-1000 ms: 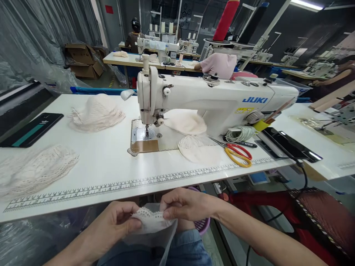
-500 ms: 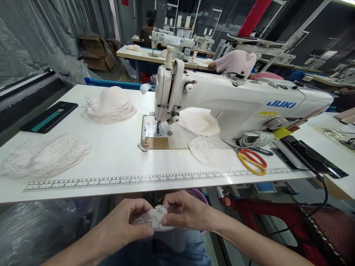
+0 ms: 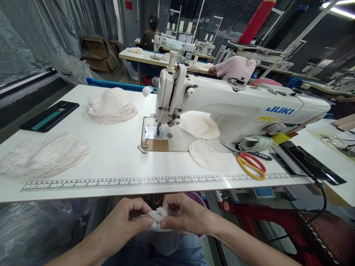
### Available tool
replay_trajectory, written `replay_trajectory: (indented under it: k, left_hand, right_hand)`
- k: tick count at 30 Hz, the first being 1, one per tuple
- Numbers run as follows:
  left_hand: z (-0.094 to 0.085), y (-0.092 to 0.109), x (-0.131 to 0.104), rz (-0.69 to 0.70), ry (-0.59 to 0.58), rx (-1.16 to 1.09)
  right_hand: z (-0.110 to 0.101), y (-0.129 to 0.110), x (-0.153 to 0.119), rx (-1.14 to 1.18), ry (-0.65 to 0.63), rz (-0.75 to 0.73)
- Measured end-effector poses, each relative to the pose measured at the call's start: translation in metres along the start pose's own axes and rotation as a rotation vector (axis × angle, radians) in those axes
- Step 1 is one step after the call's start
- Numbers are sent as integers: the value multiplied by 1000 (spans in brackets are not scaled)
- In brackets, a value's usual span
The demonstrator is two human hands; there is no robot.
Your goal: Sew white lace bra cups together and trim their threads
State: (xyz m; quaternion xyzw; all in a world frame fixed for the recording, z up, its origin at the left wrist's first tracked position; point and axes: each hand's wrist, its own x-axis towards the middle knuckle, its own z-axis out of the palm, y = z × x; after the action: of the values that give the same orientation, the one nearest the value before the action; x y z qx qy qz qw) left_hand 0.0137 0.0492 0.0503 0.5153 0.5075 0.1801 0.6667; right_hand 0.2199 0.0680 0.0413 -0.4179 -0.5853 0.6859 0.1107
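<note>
Below the table's front edge, a white lace piece (image 3: 158, 218) is pinched between my two hands. My left hand (image 3: 131, 218) grips its left side, thumb against fingers. On its right side, my right hand (image 3: 180, 214) holds it the same way. Sheer fabric hangs beneath the lace over my lap. Above them stands a white sewing machine (image 3: 238, 99), its presser foot over the metal plate. Pale cup-shaped fabric pieces (image 3: 201, 127) lie under the machine arm. Two lacy pale pieces, one further back (image 3: 111, 106) and one nearer (image 3: 47, 155), rest on the left of the table.
Scissors (image 3: 251, 166) with red and yellow handles lie beside a coil of pale cord (image 3: 255, 143). A black phone-like object (image 3: 50, 116) is at the left. A printed ruler (image 3: 124, 183) runs along the front edge. Two people sit at machines behind.
The camera view has shifted slightly. Both hands keep their grip on the lace, and the sheer fabric beneath it hangs a little lower and wider.
</note>
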Motion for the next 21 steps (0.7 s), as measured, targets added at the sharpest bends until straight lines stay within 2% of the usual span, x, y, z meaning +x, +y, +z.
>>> replay_trajectory:
  k: [5, 13, 18, 21]
  left_hand:
    - [0, 1, 1, -12, 7, 32]
    - [2, 4, 1, -2, 63, 116]
    - [2, -4, 4, 20, 15, 63]
    - [3, -4, 5, 3, 24, 39]
  right_hand:
    - [0, 0, 1, 58, 4, -9]
    - [4, 5, 5, 3, 33, -94]
    - [6, 7, 6, 2, 64, -122]
    - [7, 7, 4, -78, 101, -119]
